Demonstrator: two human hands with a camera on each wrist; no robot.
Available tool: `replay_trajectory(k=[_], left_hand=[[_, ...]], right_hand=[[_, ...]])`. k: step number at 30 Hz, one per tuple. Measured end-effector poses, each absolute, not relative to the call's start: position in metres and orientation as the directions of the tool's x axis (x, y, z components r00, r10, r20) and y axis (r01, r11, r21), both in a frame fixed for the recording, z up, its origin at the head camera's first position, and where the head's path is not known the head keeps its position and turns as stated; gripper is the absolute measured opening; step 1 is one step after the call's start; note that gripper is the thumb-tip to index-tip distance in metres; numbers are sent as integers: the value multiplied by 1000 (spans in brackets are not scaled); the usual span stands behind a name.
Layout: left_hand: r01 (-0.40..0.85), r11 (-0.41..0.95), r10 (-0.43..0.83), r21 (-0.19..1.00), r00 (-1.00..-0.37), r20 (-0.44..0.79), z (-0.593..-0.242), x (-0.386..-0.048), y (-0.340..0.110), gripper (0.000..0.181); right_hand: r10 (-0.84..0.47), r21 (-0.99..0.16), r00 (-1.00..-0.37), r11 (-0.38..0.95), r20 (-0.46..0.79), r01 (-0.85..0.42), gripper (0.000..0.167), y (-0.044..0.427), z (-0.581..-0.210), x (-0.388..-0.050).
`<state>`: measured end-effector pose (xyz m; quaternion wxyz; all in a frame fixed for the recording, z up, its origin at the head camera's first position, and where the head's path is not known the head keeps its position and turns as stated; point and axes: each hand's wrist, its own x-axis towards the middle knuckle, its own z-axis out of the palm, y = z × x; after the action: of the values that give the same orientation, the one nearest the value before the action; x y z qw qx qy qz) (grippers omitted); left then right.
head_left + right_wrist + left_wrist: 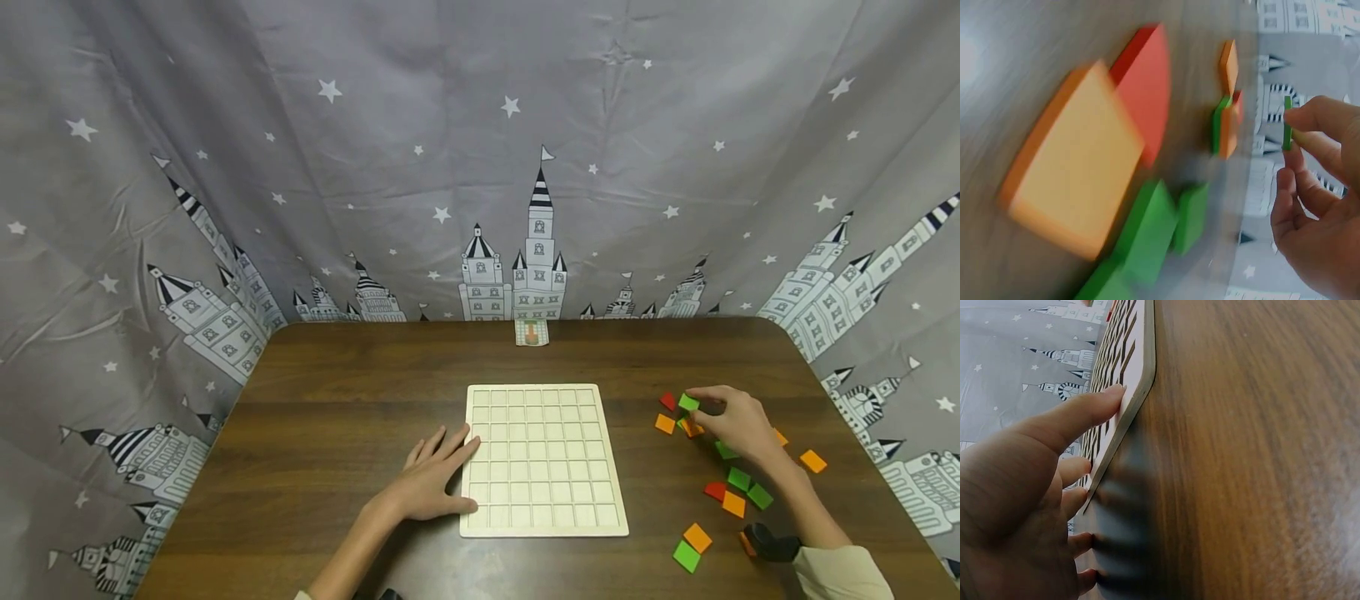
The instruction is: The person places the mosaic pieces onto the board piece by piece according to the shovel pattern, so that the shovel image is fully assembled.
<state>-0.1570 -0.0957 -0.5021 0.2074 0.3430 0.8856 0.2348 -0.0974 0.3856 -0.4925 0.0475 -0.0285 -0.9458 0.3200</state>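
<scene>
Right hand (pixel 738 427) pinches a green tile (pixel 688 402) between thumb and fingers, right of the white board (pixel 540 454). Board lies leftward of that hand; left hand (pixel 429 485), fingers spread, is nearer, touching the board's left edge. Tile looks square: no clear long axis or pointing end; right wrist view shows it edge-on. Board squarish too, near edge facing the person.

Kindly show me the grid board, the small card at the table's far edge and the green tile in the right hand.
Grid board (pixel 543 460): head view, middle of its grid.
Small card (pixel 532 333): head view, printed face.
Green tile (pixel 687 402): head view, broad face.
</scene>
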Motion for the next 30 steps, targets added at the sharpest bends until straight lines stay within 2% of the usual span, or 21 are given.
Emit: replay_trajectory(k=[18,30], left_hand=[[498,667,695,554,-684,-222,-503,-157,-97,89],[511,657,704,555,-680,-207,-502,-157,-96,89]], right_hand=[[-114,-693,-984,698,140,-179,30,301,-498,-155],[-192,-723,-979,666,71,-183,29,264,-507,-186]])
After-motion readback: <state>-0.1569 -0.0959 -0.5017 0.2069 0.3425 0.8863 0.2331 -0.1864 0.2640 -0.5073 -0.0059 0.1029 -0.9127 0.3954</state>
